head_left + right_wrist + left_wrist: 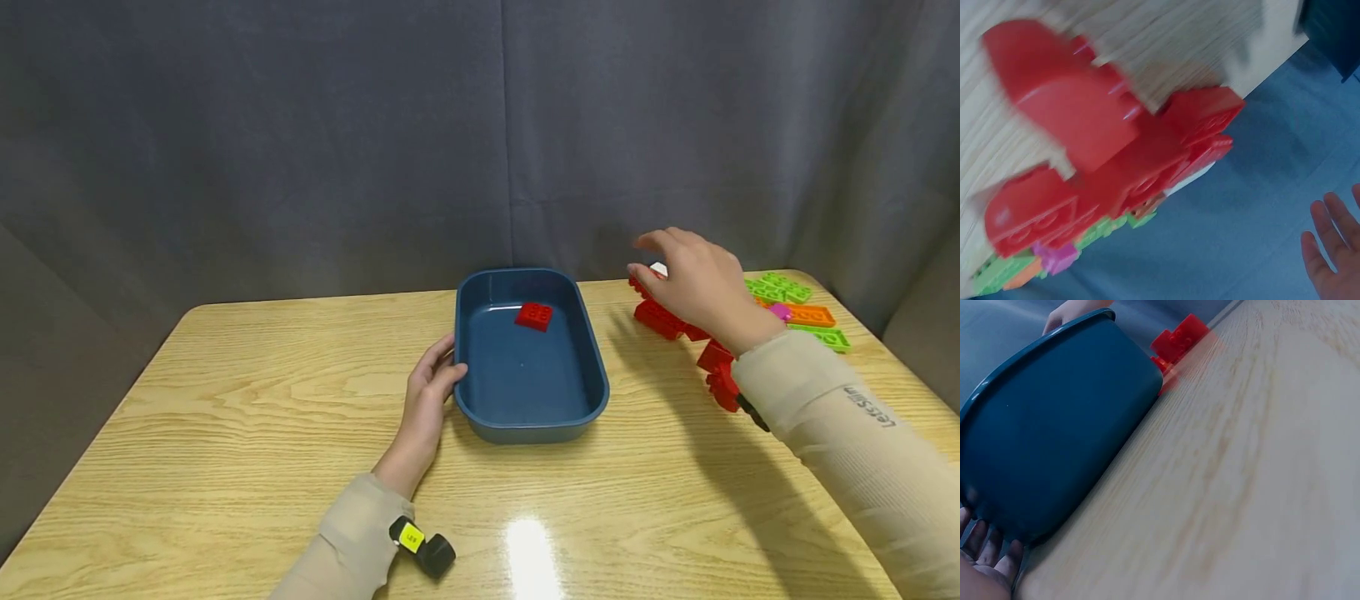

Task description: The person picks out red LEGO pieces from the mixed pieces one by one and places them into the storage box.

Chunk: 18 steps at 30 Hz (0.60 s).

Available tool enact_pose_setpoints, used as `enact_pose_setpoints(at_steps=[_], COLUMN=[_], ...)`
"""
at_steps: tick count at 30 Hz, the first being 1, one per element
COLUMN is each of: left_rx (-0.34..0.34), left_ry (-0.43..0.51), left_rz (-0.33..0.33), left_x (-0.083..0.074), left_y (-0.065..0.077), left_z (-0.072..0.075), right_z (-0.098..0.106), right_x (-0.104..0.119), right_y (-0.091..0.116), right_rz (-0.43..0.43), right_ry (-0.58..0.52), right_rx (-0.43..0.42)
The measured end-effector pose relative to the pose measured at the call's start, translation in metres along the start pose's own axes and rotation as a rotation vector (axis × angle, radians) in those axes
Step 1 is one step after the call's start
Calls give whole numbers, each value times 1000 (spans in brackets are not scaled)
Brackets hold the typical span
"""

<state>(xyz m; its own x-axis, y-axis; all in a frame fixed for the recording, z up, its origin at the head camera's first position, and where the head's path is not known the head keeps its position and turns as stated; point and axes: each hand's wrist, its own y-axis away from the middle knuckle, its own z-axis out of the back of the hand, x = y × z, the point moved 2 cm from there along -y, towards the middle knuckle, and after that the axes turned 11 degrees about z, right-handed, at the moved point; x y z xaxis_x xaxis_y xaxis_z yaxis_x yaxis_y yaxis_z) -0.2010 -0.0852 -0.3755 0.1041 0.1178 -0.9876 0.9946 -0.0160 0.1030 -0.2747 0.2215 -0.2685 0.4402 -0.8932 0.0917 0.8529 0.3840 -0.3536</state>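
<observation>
On the left of a dark blue plastic bin point(525, 434), my left hand point(429, 392) grips the side wall, thumb over the rim and fingers along the outside. In the left wrist view the fingertips point(1015, 549) lie against the bin's end. One red brick point(534, 316) sits inside the bin near its far end. My right hand point(693, 279) is raised over a group of red bricks point(658, 320), its fingers loosely bent with nothing between them. The right wrist view shows that hand point(1338, 256) apart from the red bricks point(1079, 119), partly blurred there.
Green plates point(780, 287), an orange plate point(810, 315) and a magenta brick point(780, 312) lie at the table's far right. A white piece point(658, 268) shows behind the red bricks. A grey curtain point(360, 150) hangs along the back edge of the wooden table point(262, 400).
</observation>
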Motion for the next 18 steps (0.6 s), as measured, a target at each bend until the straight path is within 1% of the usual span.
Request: enact_pose_setpoints(at_steps=[4, 9, 15, 18], left_rx=[-2, 0, 2, 0], left_ry=[-5, 11, 8, 3], left_rz=[2, 4, -8, -1], left_x=[0, 0, 0, 1], left_y=[0, 0, -1, -1], left_z=[1, 2, 2, 2], right_z=[3, 4, 4, 3], right_x=[-5, -11, -17, -20], right_y=[12, 24, 39, 47], right_rz=[21, 52, 88, 92], right_ry=[19, 57, 100, 115], right_rx=[33, 88, 106, 119])
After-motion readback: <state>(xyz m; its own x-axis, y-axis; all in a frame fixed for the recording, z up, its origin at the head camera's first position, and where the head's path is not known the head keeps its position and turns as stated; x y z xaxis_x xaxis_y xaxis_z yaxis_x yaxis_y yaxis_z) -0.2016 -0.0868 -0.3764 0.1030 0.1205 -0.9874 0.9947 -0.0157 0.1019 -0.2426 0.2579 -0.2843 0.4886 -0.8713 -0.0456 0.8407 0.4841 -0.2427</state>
